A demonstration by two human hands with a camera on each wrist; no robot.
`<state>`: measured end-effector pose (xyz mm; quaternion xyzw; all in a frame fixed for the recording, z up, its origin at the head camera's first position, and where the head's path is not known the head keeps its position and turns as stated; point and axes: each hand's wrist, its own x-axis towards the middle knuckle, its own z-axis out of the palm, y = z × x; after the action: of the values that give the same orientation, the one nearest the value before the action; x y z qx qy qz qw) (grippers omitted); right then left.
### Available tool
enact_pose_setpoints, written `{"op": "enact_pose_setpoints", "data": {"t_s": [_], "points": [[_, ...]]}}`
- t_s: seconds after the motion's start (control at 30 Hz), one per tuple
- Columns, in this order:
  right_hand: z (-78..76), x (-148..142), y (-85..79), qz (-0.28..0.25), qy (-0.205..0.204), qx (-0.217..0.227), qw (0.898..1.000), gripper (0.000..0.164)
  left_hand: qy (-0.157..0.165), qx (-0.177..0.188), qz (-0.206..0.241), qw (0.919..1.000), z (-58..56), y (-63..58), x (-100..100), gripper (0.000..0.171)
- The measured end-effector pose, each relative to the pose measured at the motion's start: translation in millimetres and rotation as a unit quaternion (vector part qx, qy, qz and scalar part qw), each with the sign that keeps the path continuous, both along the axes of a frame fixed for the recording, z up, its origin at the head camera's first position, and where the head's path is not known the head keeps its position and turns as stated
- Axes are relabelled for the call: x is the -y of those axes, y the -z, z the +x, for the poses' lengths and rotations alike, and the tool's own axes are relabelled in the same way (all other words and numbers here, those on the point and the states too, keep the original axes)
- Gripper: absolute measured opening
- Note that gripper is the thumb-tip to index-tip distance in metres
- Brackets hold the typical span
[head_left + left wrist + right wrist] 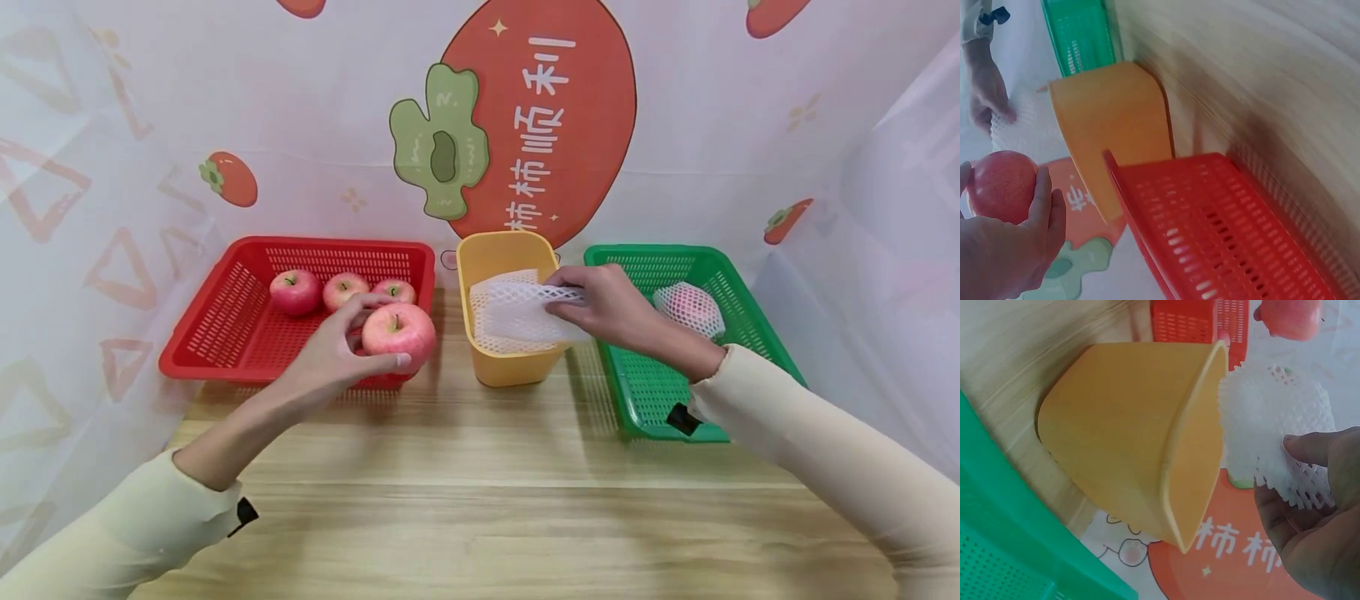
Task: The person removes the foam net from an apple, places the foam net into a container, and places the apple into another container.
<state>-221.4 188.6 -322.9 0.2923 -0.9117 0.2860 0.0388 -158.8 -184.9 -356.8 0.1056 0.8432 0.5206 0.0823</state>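
My left hand (330,350) grips a pink-red apple (399,332) in the air by the right end of the red basket (300,372). Thumb and fingers curl round its sides, and its stem faces up in the head view. My right hand (603,302) pinches a white foam net sleeve (1272,419) over the mouth of the yellow bin (517,367). The sleeve hangs flattened from thumb and fingers. More white foam netting (491,337) shows inside the bin, partly hidden behind the held sleeve.
Several apples (296,292) lie at the back of the red basket. A green basket (637,417) stands on the right, holding an apple in a foam net (690,308). The wooden table (480,517) runs in front, and a printed curtain (322,100) hangs behind.
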Motion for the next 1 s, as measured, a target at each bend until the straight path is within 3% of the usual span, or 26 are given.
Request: {"op": "enact_pose_setpoints", "data": {"t_s": [0.23, 0.4, 0.53, 0.8, 1.0], "points": [[-12.2, 7, 9.4, 0.018, 0.009, 0.029, 0.999, 0.027, -0.039, 0.02, 0.023, 0.9988, -15.7, -0.2, 19, 0.08], [-18.2, 10, 15.5, 0.025, 0.009, 0.046, 0.999, 0.026, -0.061, 0.041, 0.011, 0.9972, -27.7, 5.1, 30, 0.09], [-21.5, 12, 20.6, 0.029, 0.001, 0.054, 0.998, 0.025, -0.07, 0.058, 0.031, 0.9953, -38.0, 8.5, 38, 0.092], [-26.5, 19, 24.9, 0.059, -0.005, 0.088, 0.994, 0.029, -0.089, 0.069, 0.0, 0.9937, -52.1, 14.4, 59, 0.098], [-30.1, 23, 29.8, 0.087, -0.01, 0.098, 0.991, 0.034, -0.106, 0.092, 0.034, 0.9895, -61.5, 23.7, 65, 0.096]]}}
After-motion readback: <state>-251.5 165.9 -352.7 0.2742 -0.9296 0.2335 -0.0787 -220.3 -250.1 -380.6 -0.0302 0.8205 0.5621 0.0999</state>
